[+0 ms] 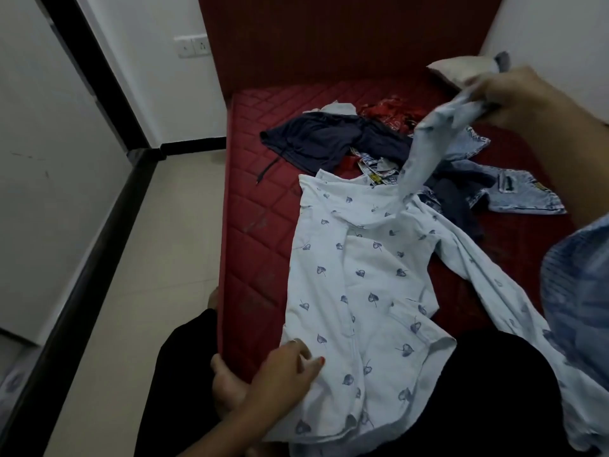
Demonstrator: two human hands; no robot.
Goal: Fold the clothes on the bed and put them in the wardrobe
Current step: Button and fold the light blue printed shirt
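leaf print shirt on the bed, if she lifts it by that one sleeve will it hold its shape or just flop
Probably flop: the leaf print shirt looks thin and limp, and the sleeve pinched in the right hand already sags in a slack curve. It seems light, since a pinch holds the sleeve up. The body may slide on the mattress unless the left hand on the hem holds it.

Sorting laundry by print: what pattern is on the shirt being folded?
White shirt with small blue leaf motifs, seen clearly in the head view.

Domestic bedroom: red quilted mattress against padded headboard, scattered clothes, wall switch plate, tiled floor.
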